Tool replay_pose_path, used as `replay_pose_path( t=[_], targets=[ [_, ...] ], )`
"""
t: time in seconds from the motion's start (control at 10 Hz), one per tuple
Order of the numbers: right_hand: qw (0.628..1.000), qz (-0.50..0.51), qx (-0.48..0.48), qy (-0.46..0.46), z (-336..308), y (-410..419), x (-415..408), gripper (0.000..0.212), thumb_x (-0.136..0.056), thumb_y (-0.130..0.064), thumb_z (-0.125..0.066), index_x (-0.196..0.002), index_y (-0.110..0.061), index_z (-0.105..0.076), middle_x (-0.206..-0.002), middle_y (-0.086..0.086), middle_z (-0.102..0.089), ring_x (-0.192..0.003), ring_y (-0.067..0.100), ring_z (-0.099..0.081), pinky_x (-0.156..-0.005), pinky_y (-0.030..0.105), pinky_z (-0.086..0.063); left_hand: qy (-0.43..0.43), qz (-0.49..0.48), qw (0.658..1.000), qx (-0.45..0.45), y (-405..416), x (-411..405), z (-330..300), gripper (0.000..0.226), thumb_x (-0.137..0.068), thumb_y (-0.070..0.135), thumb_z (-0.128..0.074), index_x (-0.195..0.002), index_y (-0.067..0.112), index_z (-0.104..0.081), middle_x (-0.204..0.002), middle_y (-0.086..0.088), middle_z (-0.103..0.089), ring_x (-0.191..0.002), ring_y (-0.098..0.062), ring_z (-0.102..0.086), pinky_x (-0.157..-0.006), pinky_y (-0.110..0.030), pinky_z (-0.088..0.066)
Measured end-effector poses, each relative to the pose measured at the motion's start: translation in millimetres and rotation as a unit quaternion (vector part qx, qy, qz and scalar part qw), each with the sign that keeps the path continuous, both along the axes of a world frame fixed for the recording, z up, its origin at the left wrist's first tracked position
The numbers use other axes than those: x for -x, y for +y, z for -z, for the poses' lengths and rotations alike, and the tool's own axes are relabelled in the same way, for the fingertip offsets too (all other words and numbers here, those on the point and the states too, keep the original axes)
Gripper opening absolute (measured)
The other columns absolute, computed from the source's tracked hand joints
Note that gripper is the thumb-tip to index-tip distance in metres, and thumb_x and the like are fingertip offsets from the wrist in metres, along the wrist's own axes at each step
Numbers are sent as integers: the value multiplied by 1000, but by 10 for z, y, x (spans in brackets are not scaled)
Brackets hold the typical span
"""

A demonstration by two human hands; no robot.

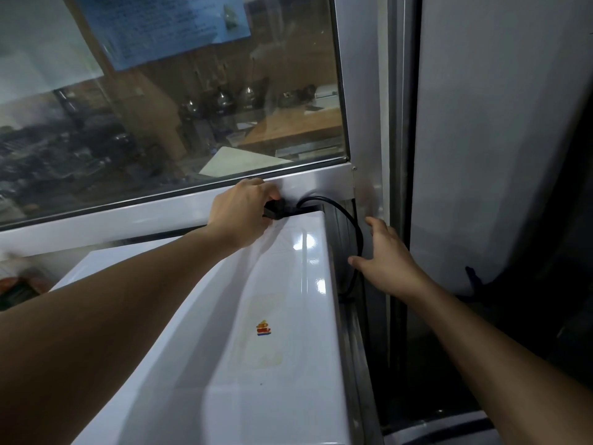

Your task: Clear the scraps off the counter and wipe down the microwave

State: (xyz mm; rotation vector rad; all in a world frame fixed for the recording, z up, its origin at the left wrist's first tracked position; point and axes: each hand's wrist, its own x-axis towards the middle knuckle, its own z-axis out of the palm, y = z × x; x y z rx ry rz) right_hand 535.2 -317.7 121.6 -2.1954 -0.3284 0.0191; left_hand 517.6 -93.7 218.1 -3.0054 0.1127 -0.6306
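- The microwave (272, 332) fills the lower middle of the view, its glossy white top seen from above, with a small coloured sticker (263, 327) near the middle of that top.
- It stands hard against a white window frame (128, 216), with a narrow gap down its right side beside a grey wall panel (369, 91).
- The left hand (242, 210) reaches to the back edge of the top, its grip curled round a black plug (272, 209); judging by the hold, the person is handling the power lead so the casing can be wiped safely or shifted.
- From the plug a black cord (349, 226) loops over the back right corner and drops into the gap.
- The right hand (385, 261) is spread, fingers straight, holding nothing; it sits in the gap just beside the cord, thumb close to it, likely steadying or guiding the cord. Whether it touches the cord I cannot tell.
- Both hands are thus at the microwave's far right corner, the left above it, the right beside it.
- No cloth or scraps are in view, so wiping looks not yet begun.
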Motion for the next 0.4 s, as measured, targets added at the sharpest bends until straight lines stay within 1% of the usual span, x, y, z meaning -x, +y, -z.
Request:
replay_pose_path(
  t=[0.1, 0.2, 0.3, 0.4],
  targets=[
    [1000, 0, 6, -4, -14, -26, 21, 82, -86, -24, -66, -148, -20, -14, -154, 8, -17, -140, 25, -24, -113, 37, -26, 2, -2, 1000, 0, -19, 28, -4, 37, -77, 12, -69, -110, 26, -61, -108, 3, -61, -103, -22, -55, -68, -35, -50],
    [1000, 0, 16, -9, -31, -53, 48, 81, -85, -26, -66, -148, -19, -15, -154, 8, -19, -140, 26, -24, -113, 37, -27, 1, 3, 1000, 5, -35, 61, 0, 36, -79, 14, -68, -112, 24, -59, -110, 1, -60, -106, -23, -53, -72, -37, -50],
    [999, 2, 31, -11, -86, -76, 119, 81, -84, -28, -67, -147, -20, -16, -152, 9, -21, -138, 26, -27, -110, 37, -29, 34, -1, 999, -31, -61, 137, -31, 45, -82, 23, -67, -124, 24, -50, -125, -1, -53, -117, -24, -45, -86, -38, -45],
    [998, 6, 50, -28, -206, -84, 208, 80, -84, -28, -67, -146, -20, -18, -150, 9, -23, -136, 27, -29, -108, 36, -31, 66, -21, 996, -64, -38, 223, -81, 55, -87, 28, -62, -136, 23, -38, -141, -1, -39, -130, -26, -33, -102, -41, -36]
  ],
)
